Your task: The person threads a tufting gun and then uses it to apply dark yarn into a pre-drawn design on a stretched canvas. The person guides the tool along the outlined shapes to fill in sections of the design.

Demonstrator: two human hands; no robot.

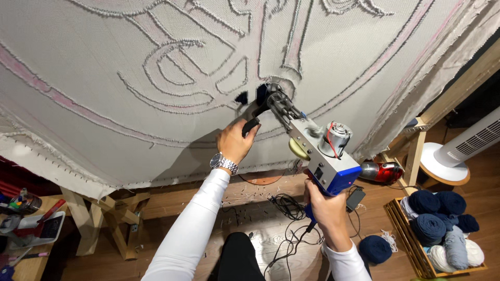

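Tufting's underway: I'm seeing both hands clamped on the tufting gun, left hand gripping the front handle, right hand the rear, its tip seemingly pressing into the stretched cloth; next, steady outline-following.

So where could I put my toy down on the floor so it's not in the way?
The barest floor lies between the wooden trestle leg and the tangle of black cables. It is crowded to the right: the cables, a loose dark blue yarn ball, the wooden crate of yarn, a red vacuum and a white fan.
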